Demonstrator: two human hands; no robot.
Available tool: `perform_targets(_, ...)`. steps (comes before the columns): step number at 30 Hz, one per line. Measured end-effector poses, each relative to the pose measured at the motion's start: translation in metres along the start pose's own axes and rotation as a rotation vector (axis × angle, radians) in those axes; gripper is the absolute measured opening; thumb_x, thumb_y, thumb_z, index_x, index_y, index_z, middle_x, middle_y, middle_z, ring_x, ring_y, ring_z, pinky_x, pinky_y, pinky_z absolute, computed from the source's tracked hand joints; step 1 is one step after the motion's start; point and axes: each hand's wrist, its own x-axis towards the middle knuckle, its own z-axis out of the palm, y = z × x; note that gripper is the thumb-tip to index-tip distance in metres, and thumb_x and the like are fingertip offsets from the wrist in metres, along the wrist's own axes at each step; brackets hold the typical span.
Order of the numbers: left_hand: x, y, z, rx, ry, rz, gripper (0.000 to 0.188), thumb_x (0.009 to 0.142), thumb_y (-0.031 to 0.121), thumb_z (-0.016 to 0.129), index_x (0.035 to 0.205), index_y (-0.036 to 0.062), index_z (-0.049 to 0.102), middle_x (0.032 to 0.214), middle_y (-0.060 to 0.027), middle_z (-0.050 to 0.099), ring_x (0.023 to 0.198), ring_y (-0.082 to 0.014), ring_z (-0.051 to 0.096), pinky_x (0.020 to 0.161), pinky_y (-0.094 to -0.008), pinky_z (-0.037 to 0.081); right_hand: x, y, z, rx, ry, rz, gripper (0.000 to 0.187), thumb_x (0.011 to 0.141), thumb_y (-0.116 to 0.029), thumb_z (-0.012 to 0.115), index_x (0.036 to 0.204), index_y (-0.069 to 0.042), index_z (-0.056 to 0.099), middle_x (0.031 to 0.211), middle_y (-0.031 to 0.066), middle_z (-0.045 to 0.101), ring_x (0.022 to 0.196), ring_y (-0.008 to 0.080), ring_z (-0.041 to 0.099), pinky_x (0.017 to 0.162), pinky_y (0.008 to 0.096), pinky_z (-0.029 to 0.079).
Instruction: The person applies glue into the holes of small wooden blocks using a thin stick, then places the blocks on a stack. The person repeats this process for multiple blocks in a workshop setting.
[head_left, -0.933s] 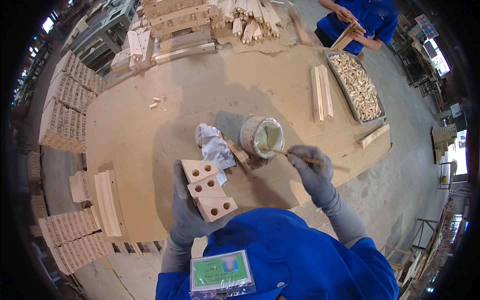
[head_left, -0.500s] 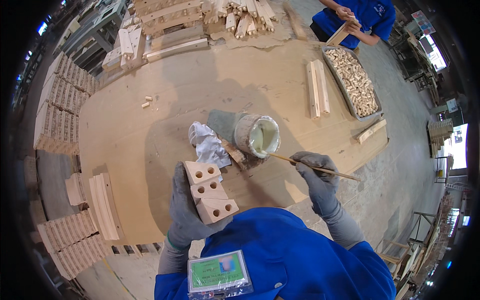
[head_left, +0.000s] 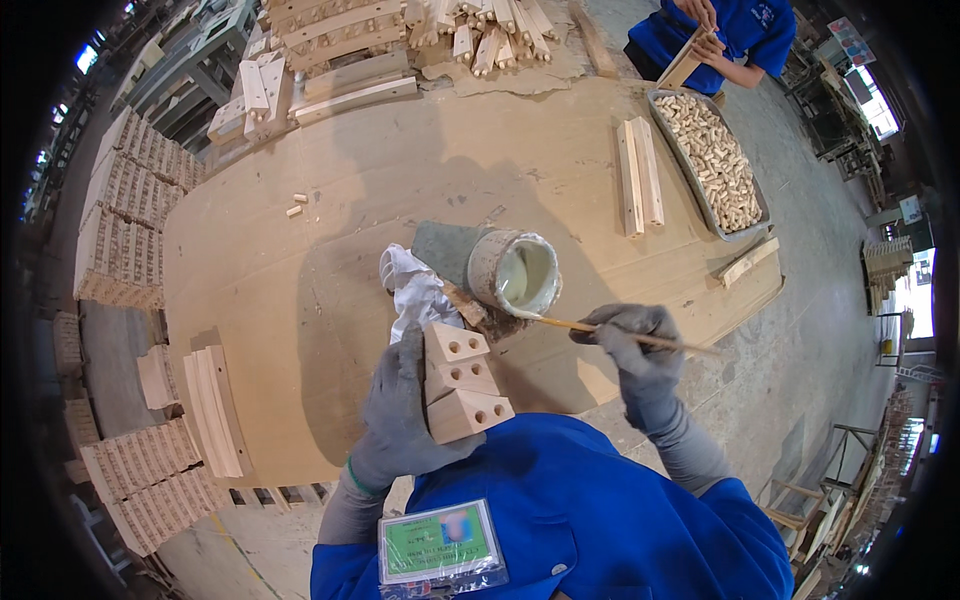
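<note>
My gloved left hand (head_left: 398,415) is closed around three wooden pieces (head_left: 463,378) stacked together. Their end faces point up toward me, each with two drilled holes. In my gloved right hand (head_left: 640,348) is a thin wooden stick (head_left: 572,324), pinched between the fingers. The stick's tip, whitish with glue, rests at the near rim of a round pot (head_left: 491,262) of pale glue. That pot lies tipped toward me on a grey-green block (head_left: 438,246). Left of it, a crumpled white cloth (head_left: 412,290) lies beside a stained strip of wood.
A metal tray (head_left: 768,222) of wooden dowels stands at the far right, with two wooden bars (head_left: 640,178) left of it. Loose dowels (head_left: 296,204) lie on the cardboard-covered table (head_left: 240,270). Stacked wood flanks the left side. A co-worker in blue (head_left: 745,40) handles wood at the far right.
My left hand has moved right with the wooden pieces, closer to the pot. The stick's tip has come out of the glue to the pot's near rim.
</note>
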Motion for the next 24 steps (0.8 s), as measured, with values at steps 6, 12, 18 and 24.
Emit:
perform_targets(6,0.009,0.008,0.006,0.004,-0.021,0.154,0.118,0.055,0.037,0.084,0.139,-0.0121,0.017,0.116,-0.0255,0.046,0.099,-0.0396,0.052,0.083,-0.0464,0.046,0.046,-0.063,0.014,-0.008,-0.079,0.195,0.014,0.083,-0.002,0.066,0.093,0.005,0.057,0.084,0.0128,0.065,0.077,0.0153,0.065,0.068,0.0271,0.055)
perform_targets(12,0.005,0.010,0.012,-0.012,-0.065,0.111,0.120,0.055,0.037,0.083,0.140,-0.0124,0.015,0.119,-0.0272,0.044,0.102,-0.0403,0.051,0.085,-0.0485,0.045,0.057,-0.078,0.032,-0.126,-0.273,0.288,0.015,0.083,-0.008,0.069,0.091,0.001,0.061,0.079,0.0063,0.065,0.076,0.0103,0.063,0.065,0.0219,0.051)
perform_targets(18,0.004,0.013,0.013,-0.031,-0.068,0.134,0.121,0.054,0.036,0.083,0.141,-0.0112,0.014,0.121,-0.0277,0.043,0.103,-0.0410,0.050,0.086,-0.0490,0.045,0.053,-0.067,0.033,-0.283,-0.325,0.298,0.015,0.083,-0.011,0.070,0.091,-0.001,0.061,0.079,0.0024,0.064,0.073,0.0067,0.059,0.067,0.0211,0.049)
perform_targets(24,0.004,0.011,0.016,-0.029,-0.036,0.164,0.122,0.053,0.035,0.083,0.142,-0.0101,0.013,0.119,-0.0272,0.044,0.104,-0.0408,0.050,0.087,-0.0491,0.045,0.056,-0.078,0.037,-0.317,-0.301,0.315,0.018,0.083,-0.013,0.070,0.092,-0.001,0.061,0.079,0.0014,0.062,0.074,0.0054,0.057,0.065,0.0209,0.048)
